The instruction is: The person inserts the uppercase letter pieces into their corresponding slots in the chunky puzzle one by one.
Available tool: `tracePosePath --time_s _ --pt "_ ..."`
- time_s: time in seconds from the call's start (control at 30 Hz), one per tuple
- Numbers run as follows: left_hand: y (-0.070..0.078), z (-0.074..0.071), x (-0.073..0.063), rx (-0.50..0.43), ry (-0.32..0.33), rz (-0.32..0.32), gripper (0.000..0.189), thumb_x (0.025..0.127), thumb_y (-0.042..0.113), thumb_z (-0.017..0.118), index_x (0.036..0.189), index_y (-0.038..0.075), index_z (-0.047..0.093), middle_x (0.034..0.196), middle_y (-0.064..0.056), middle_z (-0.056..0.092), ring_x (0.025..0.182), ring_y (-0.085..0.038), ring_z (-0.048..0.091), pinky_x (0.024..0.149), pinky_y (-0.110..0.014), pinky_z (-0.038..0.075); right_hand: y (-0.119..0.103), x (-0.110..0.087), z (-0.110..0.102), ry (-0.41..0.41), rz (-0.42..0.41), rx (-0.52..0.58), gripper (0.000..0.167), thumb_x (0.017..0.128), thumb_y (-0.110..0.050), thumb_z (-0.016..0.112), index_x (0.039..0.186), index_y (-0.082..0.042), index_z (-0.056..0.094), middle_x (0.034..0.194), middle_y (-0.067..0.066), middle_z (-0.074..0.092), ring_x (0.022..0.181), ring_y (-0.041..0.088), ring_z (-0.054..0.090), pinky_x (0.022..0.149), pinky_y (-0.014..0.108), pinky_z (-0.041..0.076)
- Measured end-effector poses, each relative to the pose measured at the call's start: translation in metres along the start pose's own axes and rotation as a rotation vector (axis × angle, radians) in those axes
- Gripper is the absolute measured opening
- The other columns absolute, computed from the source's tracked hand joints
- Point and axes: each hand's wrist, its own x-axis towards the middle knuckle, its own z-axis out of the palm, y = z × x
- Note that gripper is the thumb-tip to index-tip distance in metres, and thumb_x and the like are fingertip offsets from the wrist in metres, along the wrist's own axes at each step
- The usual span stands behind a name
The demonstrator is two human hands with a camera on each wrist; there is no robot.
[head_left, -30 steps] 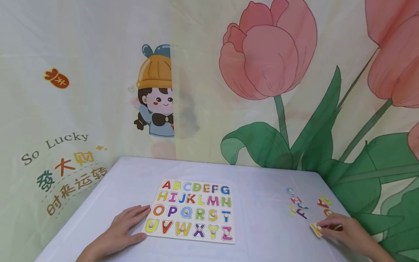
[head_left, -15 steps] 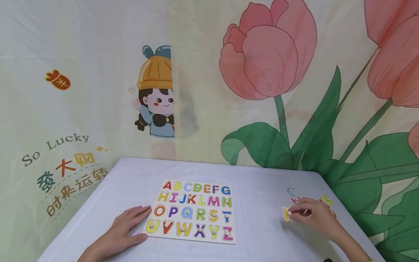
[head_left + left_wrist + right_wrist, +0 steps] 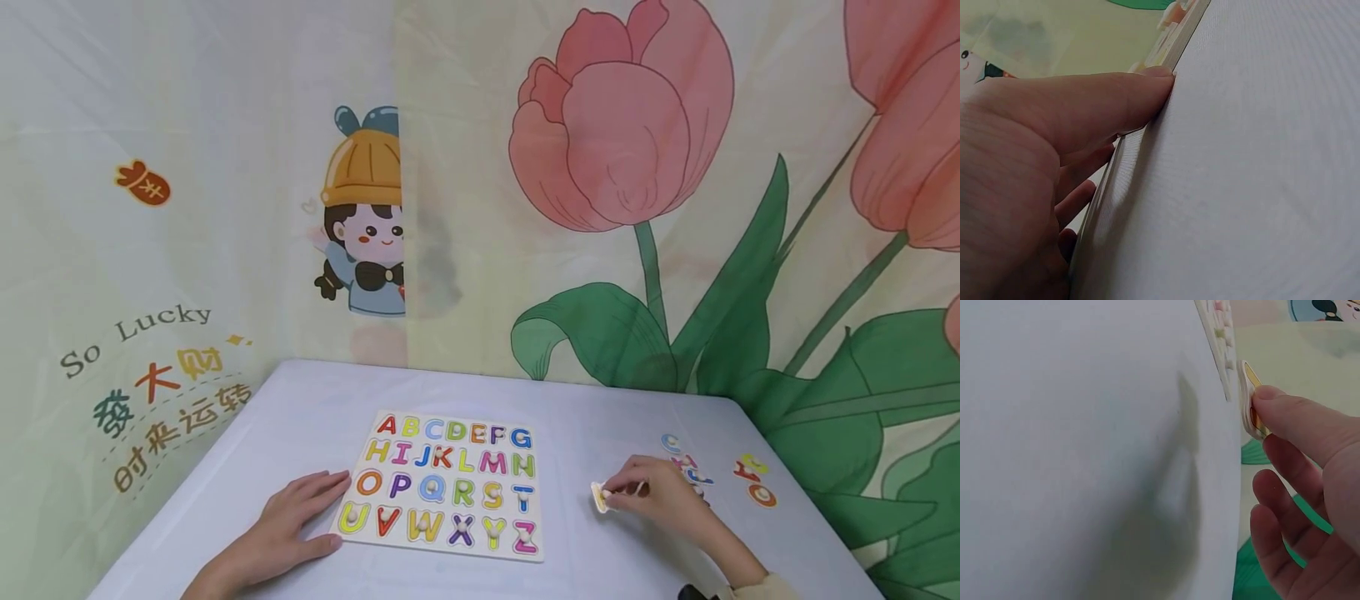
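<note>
A letter puzzle board lies on the white table, with round knobs on many of its colourful letters. My left hand rests flat at the board's left side, fingertips and thumb right at its edge. In the left wrist view the thumb lies along the board's rim. To the right of the board, my right hand pinches a yellow letter piece by its knob, between thumb and fingers. In the right wrist view the letter piece is tilted on edge, its letter hard to read.
Several loose letter pieces lie at the table's right: a light blue C, an orange O, and others partly behind the right hand. A printed curtain with tulips and a cartoon child hangs behind the table.
My right hand has carried the yellow letter piece leftward from the table's right edge, past the loose letters, towards the board. My left hand has stayed by the board.
</note>
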Motion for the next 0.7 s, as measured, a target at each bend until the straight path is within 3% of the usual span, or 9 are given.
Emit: tracePosePath --time_s 0.23,0.53,0.7 --pt "0.001 -0.002 0.001 -0.007 -0.035 -0.032 0.078 0.088 0.054 0.08 0.154 0.018 0.058 0.158 -0.003 0.055 0.145 -0.04 0.043 0.108 -0.065 0.03 -0.006 0.015 0.009 -0.106 -0.005 0.031 0.011 0.09 -0.022 0.087 0.098 -0.027 0.085 0.086 -0.017 0.067 0.076 0.003 0.057 0.067 0.023 0.052" --pt "0.002 -0.002 0.001 -0.003 -0.032 -0.028 0.077 0.088 0.053 0.08 0.153 0.018 0.059 0.157 -0.003 0.055 0.144 -0.04 0.043 0.107 -0.065 0.031 0.006 0.014 0.021 -0.149 0.035 0.038 0.01 0.091 -0.023 0.086 0.1 -0.026 0.085 0.085 -0.015 0.067 0.075 0.003 0.056 0.065 0.022 0.051" --pt "0.003 -0.004 0.003 -0.028 -0.067 -0.071 0.079 0.088 0.054 0.08 0.155 0.019 0.058 0.159 -0.003 0.053 0.147 -0.041 0.04 0.109 -0.068 0.029 0.005 0.014 0.018 -0.137 0.04 0.034 0.01 0.091 -0.025 0.086 0.1 -0.029 0.085 0.086 -0.015 0.067 0.076 0.004 0.056 0.065 0.023 0.051"
